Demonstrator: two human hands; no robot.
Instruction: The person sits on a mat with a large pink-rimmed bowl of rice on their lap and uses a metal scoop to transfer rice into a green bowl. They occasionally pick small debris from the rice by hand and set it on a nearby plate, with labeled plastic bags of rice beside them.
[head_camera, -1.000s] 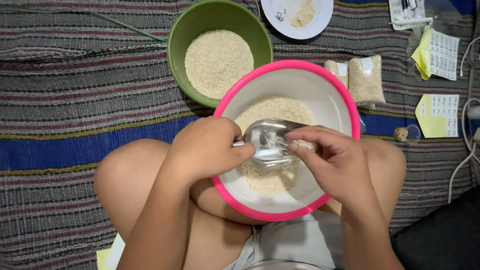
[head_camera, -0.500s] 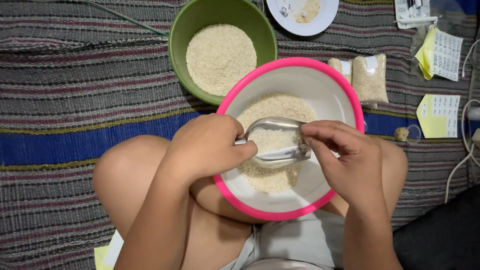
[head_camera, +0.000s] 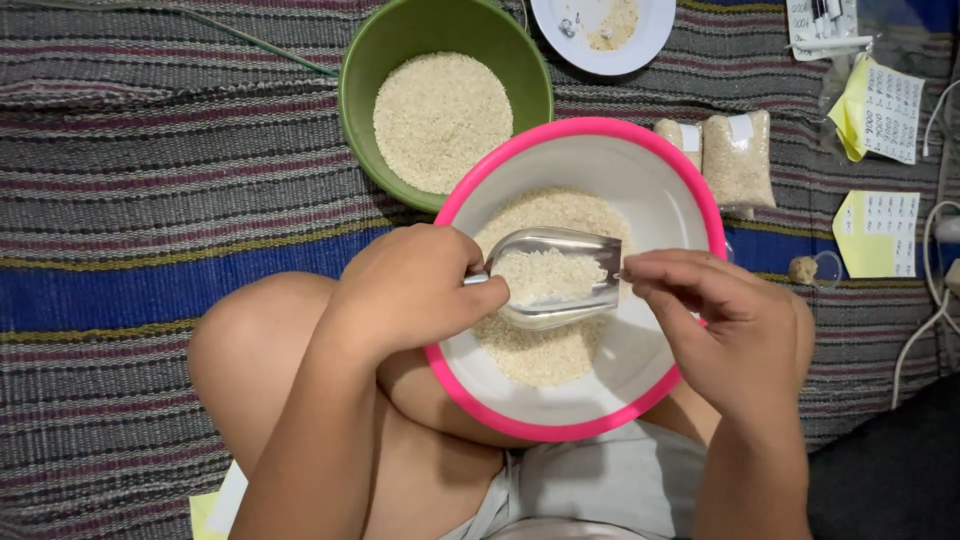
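A white bowl with a pink rim (head_camera: 655, 185) rests on my lap and holds a heap of pale grain (head_camera: 545, 345). My left hand (head_camera: 410, 290) grips the handle of a metal scoop (head_camera: 555, 280), which is level over the bowl with grain in it. My right hand (head_camera: 730, 325) is at the scoop's open right end, fingertips pinched together just beside its edge. Whether those fingers hold any grain is hidden.
A green bowl (head_camera: 365, 85) full of the same grain stands behind the pink-rimmed one on a striped woven mat (head_camera: 150, 180). Two small filled clear bags (head_camera: 725, 155) lie at the right. A white plate (head_camera: 600, 30), yellow paper slips (head_camera: 875, 235) and white cables are further back right.
The scoop has come up out of the heap with grain in it. My right hand has drawn back from over the scoop to its right end.
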